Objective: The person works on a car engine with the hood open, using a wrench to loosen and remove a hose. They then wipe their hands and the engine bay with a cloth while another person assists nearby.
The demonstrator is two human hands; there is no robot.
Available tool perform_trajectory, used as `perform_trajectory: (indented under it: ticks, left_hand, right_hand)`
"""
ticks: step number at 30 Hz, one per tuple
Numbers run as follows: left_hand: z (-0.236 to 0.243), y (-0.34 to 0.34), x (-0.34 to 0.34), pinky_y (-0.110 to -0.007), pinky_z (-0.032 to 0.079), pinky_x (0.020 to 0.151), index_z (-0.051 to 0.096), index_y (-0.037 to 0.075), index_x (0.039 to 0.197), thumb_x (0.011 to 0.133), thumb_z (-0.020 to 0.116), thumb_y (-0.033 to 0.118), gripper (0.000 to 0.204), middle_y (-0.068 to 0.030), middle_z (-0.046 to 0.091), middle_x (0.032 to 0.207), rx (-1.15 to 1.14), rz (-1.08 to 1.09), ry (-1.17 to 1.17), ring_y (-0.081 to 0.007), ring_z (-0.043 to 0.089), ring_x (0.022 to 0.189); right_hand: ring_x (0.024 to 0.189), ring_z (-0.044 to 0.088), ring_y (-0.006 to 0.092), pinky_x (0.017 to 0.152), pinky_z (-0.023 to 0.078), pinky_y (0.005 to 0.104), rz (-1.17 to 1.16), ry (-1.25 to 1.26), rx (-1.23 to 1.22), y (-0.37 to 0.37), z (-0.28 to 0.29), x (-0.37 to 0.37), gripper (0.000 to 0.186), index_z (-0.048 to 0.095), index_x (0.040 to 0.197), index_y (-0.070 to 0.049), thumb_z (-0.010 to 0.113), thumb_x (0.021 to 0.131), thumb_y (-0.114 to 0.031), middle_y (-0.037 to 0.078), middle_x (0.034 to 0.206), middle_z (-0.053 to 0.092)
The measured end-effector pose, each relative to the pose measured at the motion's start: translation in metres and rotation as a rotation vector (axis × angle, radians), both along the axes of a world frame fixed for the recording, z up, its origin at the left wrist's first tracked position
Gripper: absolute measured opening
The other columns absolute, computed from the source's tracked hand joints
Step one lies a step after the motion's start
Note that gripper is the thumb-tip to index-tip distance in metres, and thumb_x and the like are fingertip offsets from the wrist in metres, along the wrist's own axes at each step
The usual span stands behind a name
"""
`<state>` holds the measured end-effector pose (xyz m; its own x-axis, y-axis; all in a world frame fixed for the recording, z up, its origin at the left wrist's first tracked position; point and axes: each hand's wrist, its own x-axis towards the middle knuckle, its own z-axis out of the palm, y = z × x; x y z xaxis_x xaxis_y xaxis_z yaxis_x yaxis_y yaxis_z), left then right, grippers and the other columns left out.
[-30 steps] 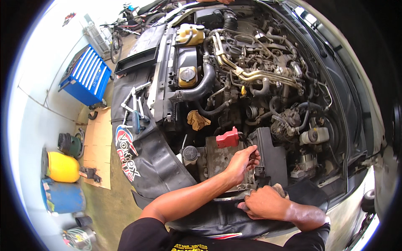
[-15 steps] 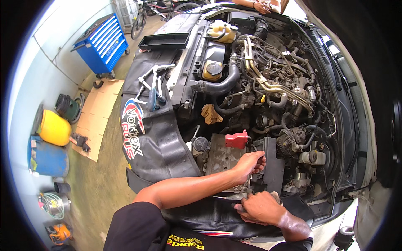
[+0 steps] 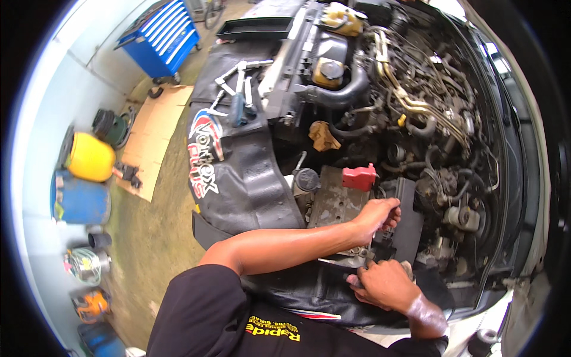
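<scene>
My left hand (image 3: 378, 219) reaches across the car battery (image 3: 339, 205), its fingers curled together beside a black box (image 3: 405, 208). Whatever lies in those fingers is hidden. Nearer to me, at the battery's front edge, my right hand (image 3: 385, 284) is closed with the knuckles up. Something dark shows by its thumb, too little of it to name. A pale crumpled rag (image 3: 407, 269) shows just past that hand. On the battery's far edge sits a red terminal cover (image 3: 359, 177). A round black cap (image 3: 307, 179) stands left of the battery.
A black fender cover (image 3: 250, 178) drapes the car's front, with ratchets and sockets (image 3: 241, 89) and a black tray (image 3: 256, 28) on it. Brown crumpled paper (image 3: 324, 136) lies among the hoses. A blue tool cabinet (image 3: 160, 41) and yellow container (image 3: 90, 157) stand on the left.
The whole view has shifted, so the engine bay sits further right and higher. Both hands keep about the same places at the battery, fingers still closed.
</scene>
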<state>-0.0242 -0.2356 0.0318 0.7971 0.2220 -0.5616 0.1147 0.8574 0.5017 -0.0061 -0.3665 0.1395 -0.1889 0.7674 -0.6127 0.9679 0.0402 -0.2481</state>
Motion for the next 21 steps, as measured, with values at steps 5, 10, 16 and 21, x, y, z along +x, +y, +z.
perform_trajectory:
  ticks: [5, 10, 16, 21]
  left_hand:
    - [-0.002, 0.005, 0.001, -0.025, 0.045, 0.064, 0.064, 0.013, 0.086, 0.101, 0.060, 0.036, 0.028, 0.0014, 0.067, 0.080, 0.006, -0.042, 0.047, -0.0097, 0.062, 0.068]
    - [0.000, 0.003, 0.002, -0.026, 0.047, 0.067, 0.064, 0.013, 0.086, 0.101, 0.060, 0.036, 0.027, 0.0001, 0.067, 0.082, 0.001, -0.057, 0.075, -0.0105, 0.061, 0.071]
    - [0.002, 0.001, 0.000, -0.026, 0.047, 0.067, 0.063, 0.013, 0.087, 0.101, 0.061, 0.036, 0.027, -0.0003, 0.066, 0.082, -0.011, -0.093, 0.087, -0.0108, 0.061, 0.071]
    - [0.002, 0.002, -0.002, -0.026, 0.047, 0.069, 0.062, 0.012, 0.089, 0.101, 0.060, 0.034, 0.025, -0.0005, 0.065, 0.082, -0.023, -0.077, 0.074, -0.0106, 0.061, 0.072]
  right_hand:
    - [0.063, 0.070, 0.0301, 0.056, 0.054, 0.0428, 0.019, 0.039, 0.158, -0.006, -0.009, 0.007, 0.051, 0.072, 0.076, -0.002, 0.057, 0.100, -0.045, 0.015, 0.068, 0.069]
    - [0.066, 0.072, 0.0289, 0.060, 0.055, 0.0414, -0.024, 0.052, 0.178, -0.011, -0.017, 0.010, 0.051, 0.075, 0.075, -0.003, 0.059, 0.098, -0.045, 0.014, 0.071, 0.070]
    - [0.070, 0.072, 0.0268, 0.063, 0.053, 0.0399, -0.031, 0.036, 0.149, -0.015, -0.022, 0.008, 0.051, 0.075, 0.078, -0.003, 0.058, 0.098, -0.046, 0.013, 0.075, 0.071]
    - [0.076, 0.071, 0.0275, 0.070, 0.052, 0.0406, -0.030, 0.046, 0.106, -0.014, -0.020, 0.009, 0.049, 0.075, 0.079, -0.005, 0.057, 0.099, -0.046, 0.014, 0.078, 0.071]
